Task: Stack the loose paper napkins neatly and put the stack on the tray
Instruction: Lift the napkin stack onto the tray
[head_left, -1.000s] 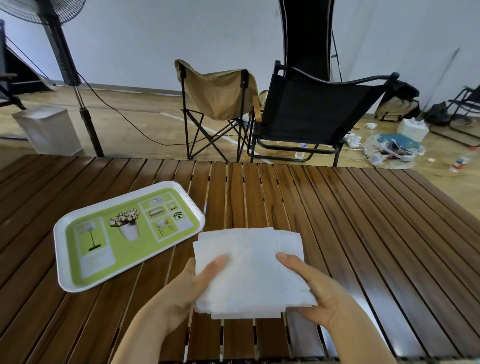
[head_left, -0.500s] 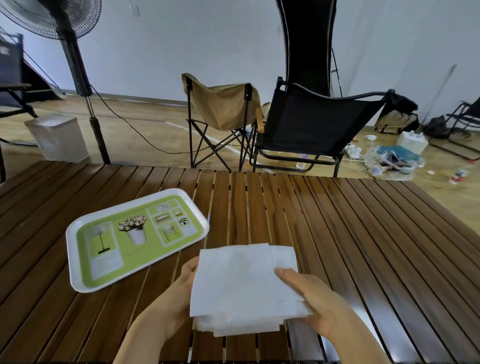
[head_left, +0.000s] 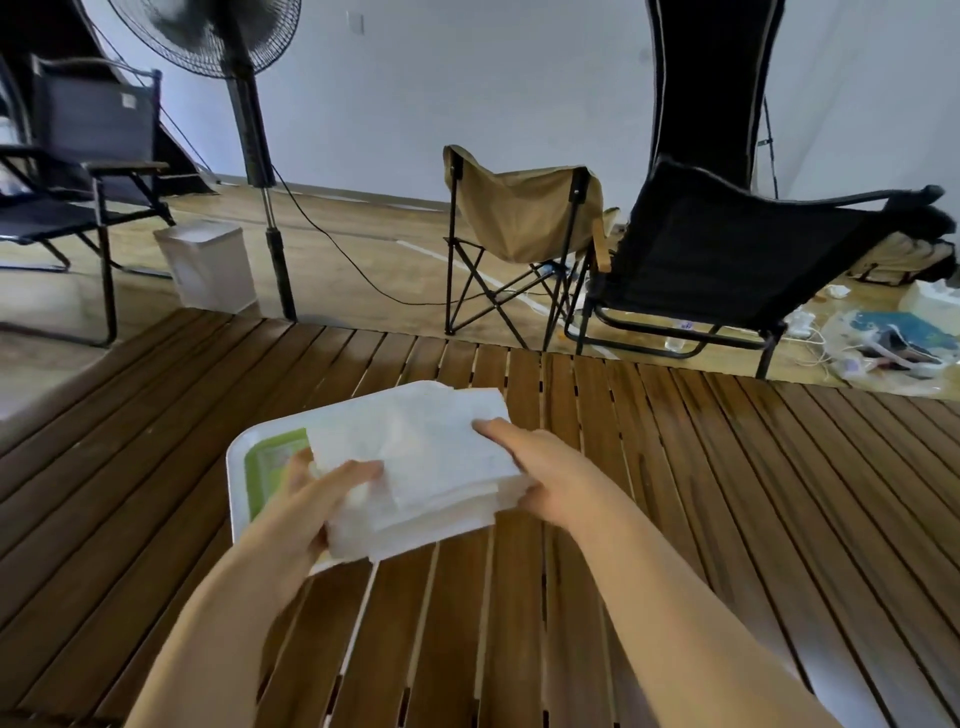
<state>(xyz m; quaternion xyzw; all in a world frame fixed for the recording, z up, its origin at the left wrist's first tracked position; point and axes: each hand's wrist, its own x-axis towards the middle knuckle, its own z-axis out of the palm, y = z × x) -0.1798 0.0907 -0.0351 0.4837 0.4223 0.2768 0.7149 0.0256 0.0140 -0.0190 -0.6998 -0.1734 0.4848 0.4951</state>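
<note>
The stack of napkins (head_left: 431, 467) is thin white paper, soft and matt, its layered edges slightly ragged, and the tray (head_left: 236, 467) beneath it looks like smooth plastic with a white rim and a printed green face. The table (head_left: 727, 493) is brown slatted wood with a light sheen. Behind it, the tan chair (head_left: 524, 218) and the black chair (head_left: 727, 249) are matt cloth on dark metal frames
</note>
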